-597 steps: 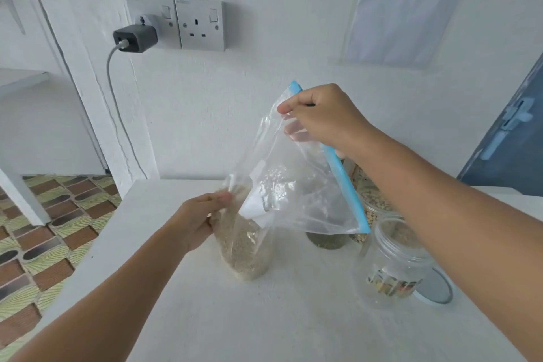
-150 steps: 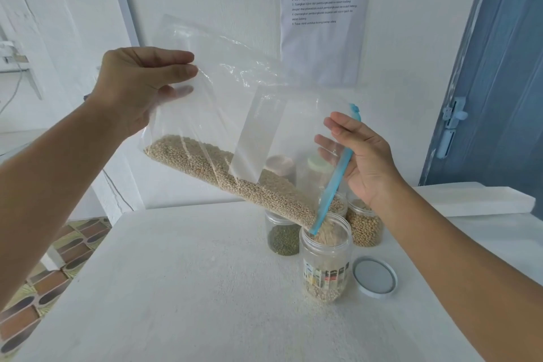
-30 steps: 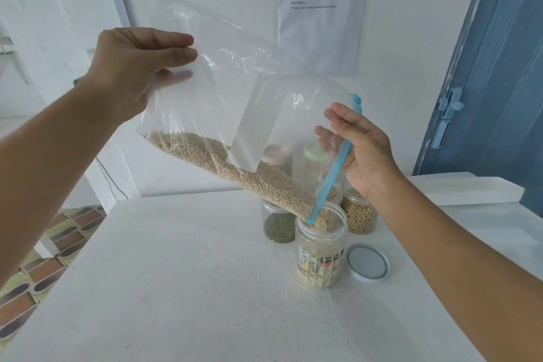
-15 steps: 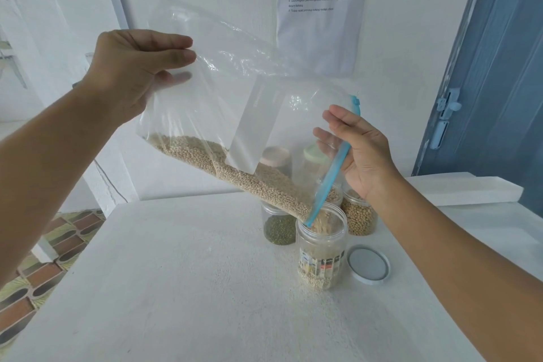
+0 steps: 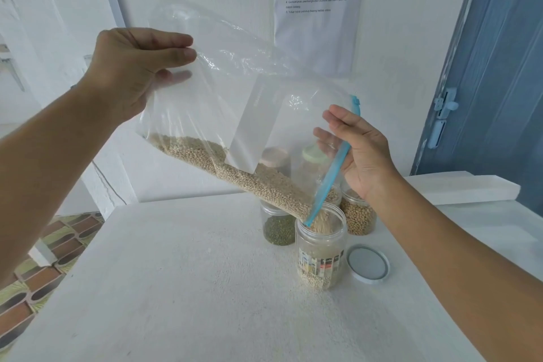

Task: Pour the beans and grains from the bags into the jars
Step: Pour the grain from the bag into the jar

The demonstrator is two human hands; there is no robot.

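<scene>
I work at the white table (image 5: 182, 288), with my left hand (image 5: 129, 67) raised and pinching the bottom corner of the clear zip bag (image 5: 223, 103) between thumb and curled fingers. That corner sits about where it was a second ago, so the tilt has hardly altered. The bag slopes down to the right, and the pale grains (image 5: 241, 176) lie in a long band along its lower fold, running toward the mouth.

My right hand (image 5: 361, 156) holds the bag's mouth by the blue zip strip (image 5: 335, 170), fingers on the near side and thumb behind, as best I can judge through the plastic. The low end of the strip dips just inside the rim of the open jar (image 5: 321, 247), and grains are falling from it into the jar.

What has changed over the last seconds is small: the band in the bag has thinned a little and the layer at the jar's bottom has risen slightly, though it is low yet beneath the printed label. I judge the pour to be under way but far from done, since most of the grains are in the bag.

The jar's lid (image 5: 367, 264) lies flat just to its right. Behind stand a jar of green beans (image 5: 279, 228) and a jar of tan beans (image 5: 360, 214), both part full, with two capped jars seen dimly through the bag.
</scene>
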